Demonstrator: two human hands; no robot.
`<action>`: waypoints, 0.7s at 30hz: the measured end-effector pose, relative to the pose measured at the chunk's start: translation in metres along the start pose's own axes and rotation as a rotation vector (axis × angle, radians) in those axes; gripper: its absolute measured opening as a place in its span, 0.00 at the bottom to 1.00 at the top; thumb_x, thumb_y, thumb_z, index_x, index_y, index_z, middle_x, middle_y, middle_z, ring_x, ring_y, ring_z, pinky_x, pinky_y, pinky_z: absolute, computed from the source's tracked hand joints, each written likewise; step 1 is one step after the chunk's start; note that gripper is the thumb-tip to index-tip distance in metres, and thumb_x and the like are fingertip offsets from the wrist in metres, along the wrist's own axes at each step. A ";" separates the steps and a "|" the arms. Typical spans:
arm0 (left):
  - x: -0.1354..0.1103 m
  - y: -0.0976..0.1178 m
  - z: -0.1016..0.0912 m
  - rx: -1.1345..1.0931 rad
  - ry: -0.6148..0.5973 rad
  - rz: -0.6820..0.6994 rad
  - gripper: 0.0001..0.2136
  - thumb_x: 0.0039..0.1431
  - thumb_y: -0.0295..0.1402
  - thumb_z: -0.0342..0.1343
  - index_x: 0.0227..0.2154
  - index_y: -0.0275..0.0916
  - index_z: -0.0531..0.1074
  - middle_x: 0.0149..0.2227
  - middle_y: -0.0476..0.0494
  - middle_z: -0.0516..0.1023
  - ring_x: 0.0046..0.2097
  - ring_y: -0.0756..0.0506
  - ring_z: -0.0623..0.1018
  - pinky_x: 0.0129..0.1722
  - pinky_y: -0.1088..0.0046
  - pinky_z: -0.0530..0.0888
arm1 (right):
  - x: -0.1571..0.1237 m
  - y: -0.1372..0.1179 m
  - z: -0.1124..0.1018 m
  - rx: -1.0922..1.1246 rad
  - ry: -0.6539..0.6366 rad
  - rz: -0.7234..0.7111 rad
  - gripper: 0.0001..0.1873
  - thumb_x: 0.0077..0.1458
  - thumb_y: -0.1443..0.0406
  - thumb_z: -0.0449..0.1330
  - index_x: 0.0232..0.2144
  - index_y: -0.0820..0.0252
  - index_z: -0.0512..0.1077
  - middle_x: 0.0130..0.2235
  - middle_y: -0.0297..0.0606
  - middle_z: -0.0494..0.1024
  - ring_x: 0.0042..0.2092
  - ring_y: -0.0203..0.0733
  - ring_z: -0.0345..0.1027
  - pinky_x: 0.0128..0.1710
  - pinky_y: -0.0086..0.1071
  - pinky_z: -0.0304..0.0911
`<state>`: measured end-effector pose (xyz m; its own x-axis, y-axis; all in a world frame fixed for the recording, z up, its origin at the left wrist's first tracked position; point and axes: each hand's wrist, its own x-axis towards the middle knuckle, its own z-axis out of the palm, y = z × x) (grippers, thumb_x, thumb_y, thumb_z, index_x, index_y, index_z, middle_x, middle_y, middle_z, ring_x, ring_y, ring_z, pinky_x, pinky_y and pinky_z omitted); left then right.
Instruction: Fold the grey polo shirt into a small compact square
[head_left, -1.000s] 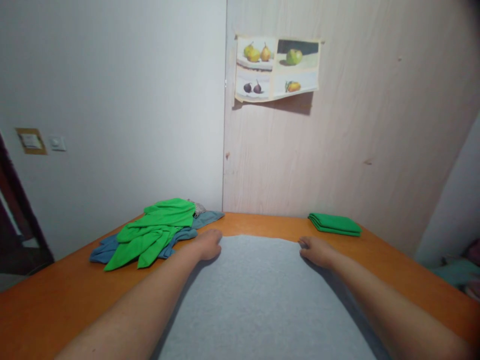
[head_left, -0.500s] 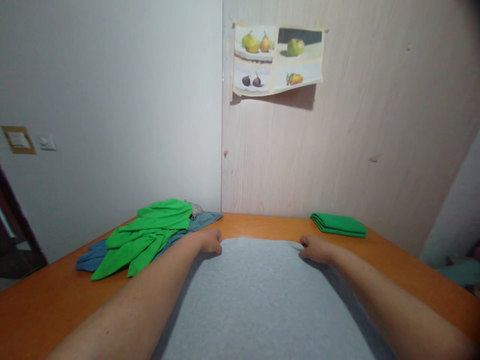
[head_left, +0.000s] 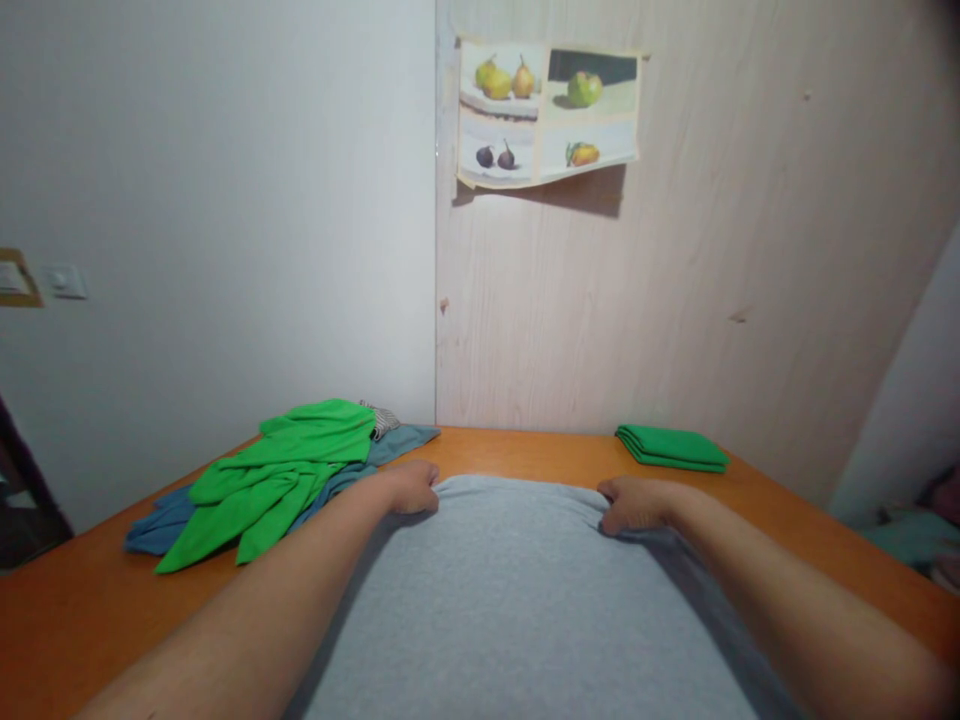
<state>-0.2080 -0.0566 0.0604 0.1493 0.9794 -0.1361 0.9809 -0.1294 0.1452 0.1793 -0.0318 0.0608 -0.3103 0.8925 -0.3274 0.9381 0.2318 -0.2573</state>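
I see the grey cloth [head_left: 517, 600] spread over the bench [head_left: 67, 625]. The left hand [head_left: 412, 488] has its grip closed on the far left corner; the right hand [head_left: 637, 503] grips the far right, where the fabric puckers. Beyond it sits a folded green cloth [head_left: 671, 448]; across, a crumpled bright green cloth [head_left: 277, 475] lies over blue fabric [head_left: 161, 522].

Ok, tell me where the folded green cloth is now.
In the head view, the folded green cloth lies on the right, near the far edge of the orange table, beyond the right hand.
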 end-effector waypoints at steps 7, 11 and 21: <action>0.000 -0.002 -0.004 0.014 -0.028 0.003 0.07 0.39 0.32 0.57 0.25 0.41 0.72 0.29 0.48 0.77 0.33 0.42 0.76 0.29 0.72 0.67 | -0.002 -0.006 0.005 0.067 0.006 -0.038 0.13 0.36 0.67 0.59 0.29 0.57 0.77 0.31 0.34 0.78 0.35 0.42 0.72 0.30 0.29 0.60; -0.001 -0.004 0.002 -0.045 -0.016 0.018 0.08 0.42 0.30 0.54 0.29 0.41 0.72 0.31 0.49 0.78 0.34 0.44 0.77 0.27 0.74 0.67 | -0.002 -0.004 0.006 0.084 0.053 -0.034 0.15 0.38 0.68 0.58 0.32 0.58 0.78 0.34 0.35 0.80 0.37 0.42 0.73 0.32 0.28 0.61; -0.005 -0.010 0.006 -0.054 0.035 0.013 0.07 0.43 0.30 0.56 0.28 0.41 0.73 0.30 0.49 0.78 0.34 0.44 0.77 0.29 0.74 0.68 | -0.011 0.003 0.003 0.140 -0.016 -0.023 0.18 0.34 0.68 0.61 0.33 0.56 0.80 0.33 0.35 0.81 0.36 0.44 0.74 0.31 0.29 0.62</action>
<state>-0.2177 -0.0613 0.0537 0.1566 0.9826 -0.0995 0.9706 -0.1344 0.1998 0.1846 -0.0421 0.0611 -0.3349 0.8809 -0.3346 0.9005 0.1946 -0.3888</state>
